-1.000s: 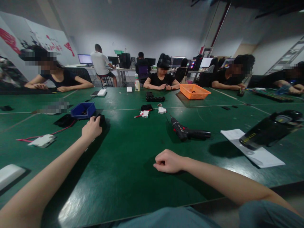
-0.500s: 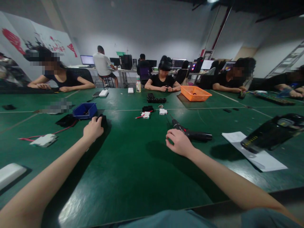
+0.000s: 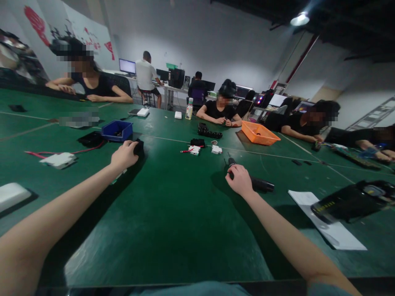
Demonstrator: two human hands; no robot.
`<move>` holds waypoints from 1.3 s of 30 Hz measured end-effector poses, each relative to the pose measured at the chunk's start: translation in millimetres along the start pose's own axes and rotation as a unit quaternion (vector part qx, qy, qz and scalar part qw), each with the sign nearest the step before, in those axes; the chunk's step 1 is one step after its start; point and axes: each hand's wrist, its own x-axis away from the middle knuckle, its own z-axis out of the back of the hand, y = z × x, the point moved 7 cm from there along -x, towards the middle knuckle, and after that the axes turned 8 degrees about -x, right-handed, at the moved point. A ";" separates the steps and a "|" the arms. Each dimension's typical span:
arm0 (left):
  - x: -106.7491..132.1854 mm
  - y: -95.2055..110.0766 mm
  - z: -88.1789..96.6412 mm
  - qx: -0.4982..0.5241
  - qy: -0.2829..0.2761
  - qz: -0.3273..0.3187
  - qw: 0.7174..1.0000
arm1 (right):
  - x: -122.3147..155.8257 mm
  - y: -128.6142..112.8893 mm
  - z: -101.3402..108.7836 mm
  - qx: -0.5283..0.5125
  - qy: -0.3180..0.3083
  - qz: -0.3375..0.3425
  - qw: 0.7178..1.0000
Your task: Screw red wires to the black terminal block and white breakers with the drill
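My left hand (image 3: 125,155) is closed around a black block-like part (image 3: 140,148) on the green table, beside the blue bin. Most of that part is hidden by the fingers. A white and green piece (image 3: 119,176) shows partly from under my left forearm. My right hand (image 3: 240,179) lies over the middle of a black electric screwdriver (image 3: 262,184), its fingers curled round the body. The tool rests on the table with its thin bit pointing away. Past it sit two small white modules, one plain (image 3: 216,149) and one with a red wire (image 3: 194,150).
The blue bin (image 3: 117,130) holds small parts; near it lie a black tray (image 3: 91,139) and a white module with red wires (image 3: 59,160). A black bottle (image 3: 348,201) lies on white paper (image 3: 327,222). An orange basket (image 3: 260,133) stands farther back. Several people sit around the table.
My right hand has moved from beside the screwdriver onto its body. My left hand stays on the black part. The view has tilted.
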 end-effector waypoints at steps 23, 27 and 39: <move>3.3 7.5 -0.1 -0.055 0.019 -0.026 0.998 | -145.7 -139.6 -108.6 -0.034 -0.193 0.031 0.980; 3.0 7.1 -2.2 -0.056 0.023 -0.034 0.998 | -86.7 -164.6 -82.1 -0.053 -0.201 0.100 0.973; 2.4 6.9 -5.4 -0.054 0.008 -0.028 0.998 | 35.8 -154.9 0.1 -0.202 -0.150 0.221 0.942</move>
